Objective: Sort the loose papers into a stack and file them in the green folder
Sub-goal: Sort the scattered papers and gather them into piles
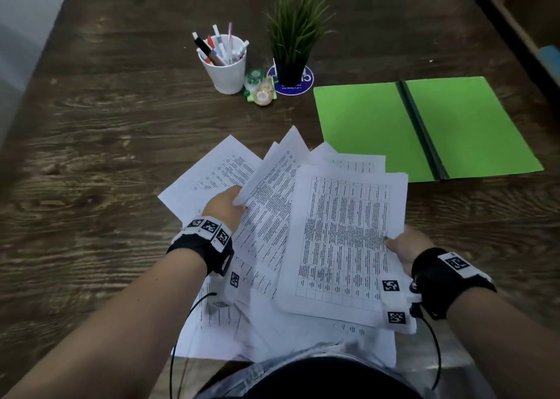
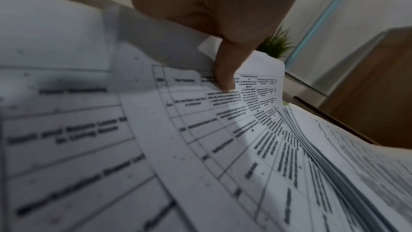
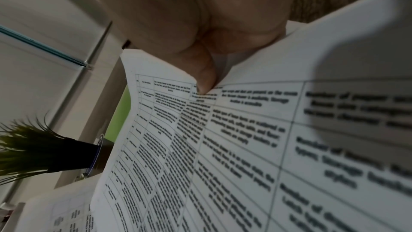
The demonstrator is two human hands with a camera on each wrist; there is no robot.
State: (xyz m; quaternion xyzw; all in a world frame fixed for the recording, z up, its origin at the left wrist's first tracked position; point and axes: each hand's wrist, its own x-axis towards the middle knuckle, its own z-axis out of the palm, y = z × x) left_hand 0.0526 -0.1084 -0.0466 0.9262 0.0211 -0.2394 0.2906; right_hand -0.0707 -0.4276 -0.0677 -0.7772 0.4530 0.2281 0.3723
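The head view is being lit dimly and evenly, with the wooden table (image 1: 91, 156) being rendered dark and its edges being bent by wide-angle distortion. Soft shadows are being cast under the papers (image 1: 342, 241). In both wrist views the nearest print is being blurred heavily, and a grey shadow is being thrown across the sheet (image 3: 356, 63) at the right.

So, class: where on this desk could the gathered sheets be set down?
Bare dark wooden desk left of the white pen cup and printed papers; the open green folder is bare too. Crowded around the black-potted plant.
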